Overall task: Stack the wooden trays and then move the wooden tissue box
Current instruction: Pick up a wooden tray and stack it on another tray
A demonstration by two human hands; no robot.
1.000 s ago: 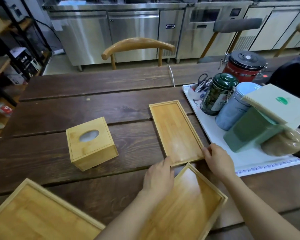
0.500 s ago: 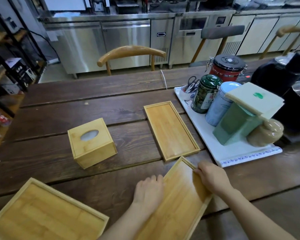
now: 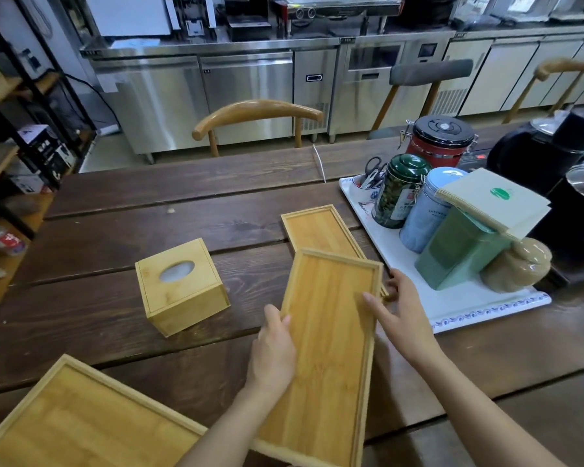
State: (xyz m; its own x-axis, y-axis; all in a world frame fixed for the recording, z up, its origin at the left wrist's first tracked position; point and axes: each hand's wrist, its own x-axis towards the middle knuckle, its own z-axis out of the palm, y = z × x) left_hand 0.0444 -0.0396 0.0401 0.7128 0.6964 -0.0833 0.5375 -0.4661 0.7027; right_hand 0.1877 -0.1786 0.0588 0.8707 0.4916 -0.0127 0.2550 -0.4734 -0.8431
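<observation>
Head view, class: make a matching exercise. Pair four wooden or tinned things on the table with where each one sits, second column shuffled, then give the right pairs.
Things
1. tissue box
2. middle tray
3. large tray
4. green round tin

Places
A. on the white serving tray at the right
B. held between the left hand and right hand, overlapping the small tray
C. at the near left corner of the view
D. alone on the table, left of the hands

Pairs: 1-D, 2-B, 3-C, 4-A
</observation>
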